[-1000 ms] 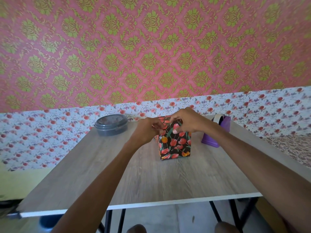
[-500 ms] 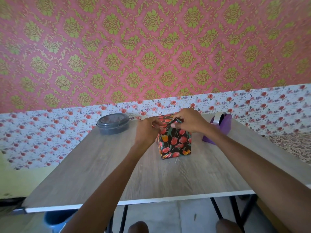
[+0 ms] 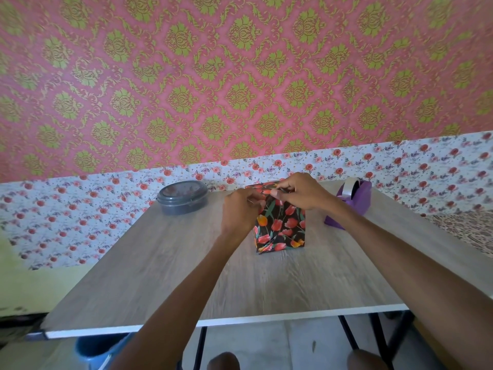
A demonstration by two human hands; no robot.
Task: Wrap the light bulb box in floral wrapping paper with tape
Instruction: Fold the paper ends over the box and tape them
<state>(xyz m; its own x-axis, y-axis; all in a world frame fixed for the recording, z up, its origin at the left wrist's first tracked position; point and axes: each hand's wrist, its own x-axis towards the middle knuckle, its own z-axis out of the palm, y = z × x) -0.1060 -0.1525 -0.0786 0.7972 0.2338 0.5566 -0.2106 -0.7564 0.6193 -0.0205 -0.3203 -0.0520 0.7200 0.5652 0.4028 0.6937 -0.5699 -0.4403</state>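
The light bulb box (image 3: pixel 280 228) stands upright in the middle of the wooden table (image 3: pixel 186 276), covered in black paper with red and orange tulips. My left hand (image 3: pixel 241 209) is curled against the box's upper left edge and pinches the paper there. My right hand (image 3: pixel 301 192) sits over the top of the box, thumb and fingers pinching the folded paper at the top edge. The box's top face is mostly hidden by both hands. A purple tape dispenser (image 3: pixel 352 202) stands just right of my right wrist.
A round grey lidded container (image 3: pixel 182 197) sits at the table's far left. A wall with floral paper runs right behind the table. The table's near edge (image 3: pixel 240 320) is white, with black legs, a blue tub (image 3: pixel 93 348) and my knees below.
Both hands stay on the top of the box; my right hand has shifted slightly along the top fold. The view has drifted a little, with the box lower on the table.
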